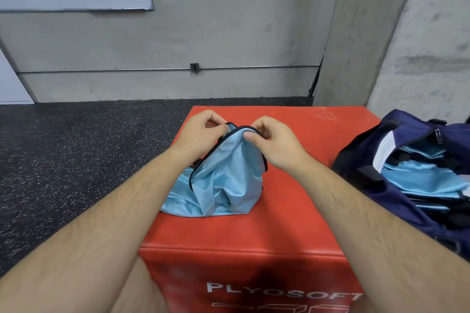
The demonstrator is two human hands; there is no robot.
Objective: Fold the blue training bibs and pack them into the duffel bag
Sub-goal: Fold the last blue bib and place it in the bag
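Two pinches on one trimmed edge are all that lift the blue bib [221,185], so the slick mesh could slide from your fingers or sag unevenly, and the fold would likely come out crooked. Most of it lies crumpled on the red box [292,211], its left part near the box's edge, where it might slip to the floor [63,160]. Your left hand [201,132] is curled, pinching the dark-trimmed edge. Your right hand [272,142] pinches the same edge just beside it. The duffel bag [391,208] sits open at your right, with folded bibs [427,180] inside.
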